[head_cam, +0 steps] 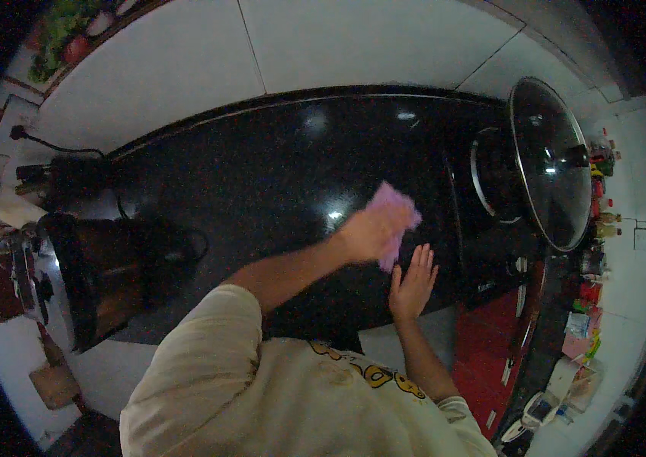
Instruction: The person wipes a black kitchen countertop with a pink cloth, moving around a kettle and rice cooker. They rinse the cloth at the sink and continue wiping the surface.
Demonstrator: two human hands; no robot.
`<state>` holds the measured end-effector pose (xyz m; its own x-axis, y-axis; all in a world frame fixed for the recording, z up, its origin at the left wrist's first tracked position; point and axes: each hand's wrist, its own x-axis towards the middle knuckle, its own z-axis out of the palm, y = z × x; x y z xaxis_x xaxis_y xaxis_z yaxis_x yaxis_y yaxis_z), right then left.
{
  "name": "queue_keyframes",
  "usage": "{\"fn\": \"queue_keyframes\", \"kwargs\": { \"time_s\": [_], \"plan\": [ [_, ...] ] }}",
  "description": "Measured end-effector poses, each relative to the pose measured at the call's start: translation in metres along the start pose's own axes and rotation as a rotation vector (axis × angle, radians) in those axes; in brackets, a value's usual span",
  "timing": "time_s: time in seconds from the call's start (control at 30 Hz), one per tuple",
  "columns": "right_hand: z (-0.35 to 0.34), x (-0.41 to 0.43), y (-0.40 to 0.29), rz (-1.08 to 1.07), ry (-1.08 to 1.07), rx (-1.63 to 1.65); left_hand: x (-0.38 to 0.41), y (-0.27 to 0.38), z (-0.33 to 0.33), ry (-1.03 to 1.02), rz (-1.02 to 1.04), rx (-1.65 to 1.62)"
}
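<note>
A pink cloth lies under my left hand, which presses it on the black speckled countertop. The hand is a little blurred, and its fingers are partly hidden by the cloth. Close by, near the counter's front edge, my right hand rests palm down with its fingers extended and no object in it. The cloth's lower corner comes close to the fingertips of that hand.
Right of the hands is a black gas hob with a large glass lid tilted above it. A dark appliance with a cable stands at left. Bottles and packets line the far right counter. Red cabinet fronts show below.
</note>
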<state>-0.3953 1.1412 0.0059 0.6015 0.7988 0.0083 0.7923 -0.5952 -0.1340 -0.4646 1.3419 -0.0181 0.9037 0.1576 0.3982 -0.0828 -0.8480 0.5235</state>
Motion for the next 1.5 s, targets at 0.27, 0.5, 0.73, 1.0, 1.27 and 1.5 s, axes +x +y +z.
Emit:
{"fn": "queue_keyframes", "kwargs": {
  "time_s": [0.27, 0.5, 0.73, 1.0, 1.27, 1.5],
  "plan": [
    [0.002, -0.005, 0.004, -0.003, -0.002, -0.008, -0.060, -0.148, -0.152, 0.219, -0.625, 0.407],
    [0.002, -0.005, -0.004, 0.003, 0.014, -0.020, -0.119, -0.167, -0.179, 0.218, -0.919, 0.655],
    [0.005, -0.008, 0.002, 0.001, 0.072, 0.021, 0.065, -0.099, -0.072, 0.077, -0.563, 0.101],
    [0.004, -0.009, -0.002, -0.044, 0.082, -0.009, -0.071, -0.140, -0.153, 0.270, -0.686, 0.226],
    [0.005, -0.011, -0.012, -0.080, 0.123, -0.019, -0.271, -0.155, -0.233, 0.586, -1.295, 0.980],
    [0.006, -0.008, -0.005, -0.100, 0.105, -0.046, -0.138, 0.010, -0.090, 0.247, -0.509, 0.239]
  ]
}}
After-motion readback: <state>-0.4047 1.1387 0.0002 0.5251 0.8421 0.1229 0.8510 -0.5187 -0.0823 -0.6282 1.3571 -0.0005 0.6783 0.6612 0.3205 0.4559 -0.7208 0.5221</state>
